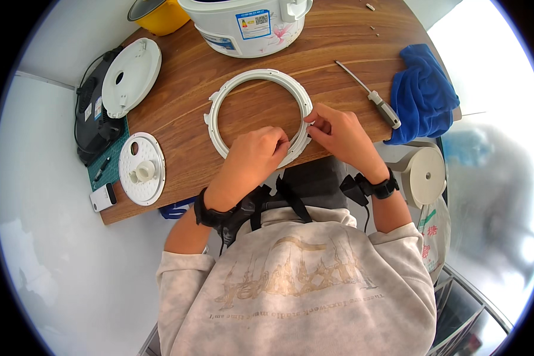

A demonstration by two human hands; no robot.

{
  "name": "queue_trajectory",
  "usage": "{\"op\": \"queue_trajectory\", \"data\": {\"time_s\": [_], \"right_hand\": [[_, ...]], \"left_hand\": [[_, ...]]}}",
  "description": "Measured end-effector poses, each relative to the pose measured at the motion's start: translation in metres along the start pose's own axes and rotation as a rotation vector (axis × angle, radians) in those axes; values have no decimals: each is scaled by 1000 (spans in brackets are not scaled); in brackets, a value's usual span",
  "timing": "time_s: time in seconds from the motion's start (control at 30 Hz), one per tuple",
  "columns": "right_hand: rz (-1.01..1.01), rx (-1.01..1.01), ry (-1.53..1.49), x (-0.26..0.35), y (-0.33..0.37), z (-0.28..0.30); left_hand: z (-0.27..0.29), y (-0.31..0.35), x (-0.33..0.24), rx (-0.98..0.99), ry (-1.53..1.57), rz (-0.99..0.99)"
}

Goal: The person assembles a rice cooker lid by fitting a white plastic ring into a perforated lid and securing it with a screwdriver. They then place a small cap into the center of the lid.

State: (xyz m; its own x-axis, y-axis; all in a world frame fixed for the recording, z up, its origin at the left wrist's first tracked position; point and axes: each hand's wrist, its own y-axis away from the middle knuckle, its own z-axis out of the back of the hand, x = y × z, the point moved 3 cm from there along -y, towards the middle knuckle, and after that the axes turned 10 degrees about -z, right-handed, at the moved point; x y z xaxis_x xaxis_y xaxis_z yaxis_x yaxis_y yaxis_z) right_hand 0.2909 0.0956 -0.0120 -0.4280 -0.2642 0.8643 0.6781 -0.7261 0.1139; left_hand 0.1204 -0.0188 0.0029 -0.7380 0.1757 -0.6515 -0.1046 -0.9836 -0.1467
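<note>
A white plastic ring (264, 74), likely a rice cooker lid's rim, lies flat on the wooden table (178, 118) in front of me. Tabs stick out on its left side. My left hand (258, 149) reaches over its near part with curled fingers; whatever is in them is hidden. At the ring's right edge, my right hand (338, 133) is closed in a pinch, with thumb and fingertips on the rim. Each wrist wears a black strapped device. Right of the ring lies a screwdriver (385, 109) with a grey handle, its shaft toward the far side.
Beyond the ring stands a white rice cooker body (273, 41), with a yellow pot (166, 19) to its left. A white lid cover (137, 68), a perforated round plate (155, 187) and a black case (95, 133) occupy the left. A blue cloth (421, 95) lies right.
</note>
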Motion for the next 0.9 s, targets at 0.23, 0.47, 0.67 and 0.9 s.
{"op": "queue_trajectory", "data": {"time_s": [0.23,0.47,0.67,0.9], "right_hand": [[35,34,-3,0,-4,1],[-42,70,55,7,-4,4],[4,47,-7,-1,-5,1],[20,19,-7,3,-3,2]], "left_hand": [[-6,-4,-7,24,-61,48],[-2,-22,3,112,120,86],[4,-29,9,258,269,226],[-3,-23,8,87,58,59]]}}
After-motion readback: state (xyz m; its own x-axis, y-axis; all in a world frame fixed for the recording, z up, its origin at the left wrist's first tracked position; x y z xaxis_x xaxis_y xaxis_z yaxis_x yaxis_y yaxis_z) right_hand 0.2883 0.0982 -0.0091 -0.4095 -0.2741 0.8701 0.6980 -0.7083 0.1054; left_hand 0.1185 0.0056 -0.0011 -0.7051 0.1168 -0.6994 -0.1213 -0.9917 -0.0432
